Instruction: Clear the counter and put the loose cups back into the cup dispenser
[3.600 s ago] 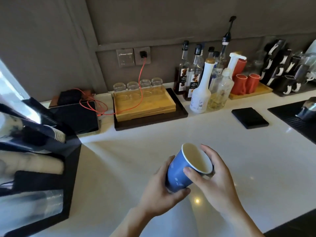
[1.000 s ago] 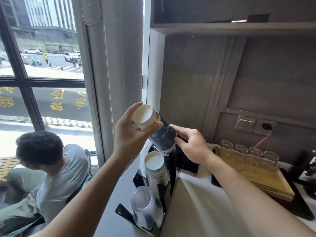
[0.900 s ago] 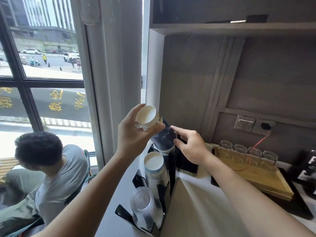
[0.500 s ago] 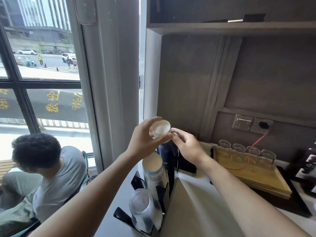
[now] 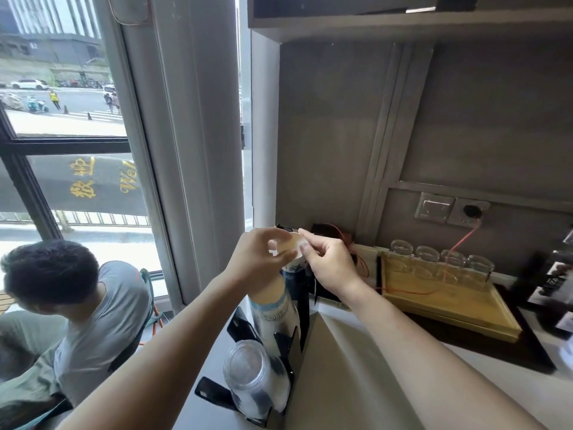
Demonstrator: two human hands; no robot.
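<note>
Pinching the blue cup at its rim, my left hand and right hand both grasp it, the cup sitting between them in the rear slot of the cup dispenser. Its long axis runs nearly upright, pale mouth tilted toward me. My fingers and the dispenser hide most of its body.

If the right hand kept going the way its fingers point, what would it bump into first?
The right hand points left, fingertips at the rim of the blue paper cup going into the cup dispenser. It would probably press the cup first, then meet the left hand just beyond. Depth is hard to judge.
</note>
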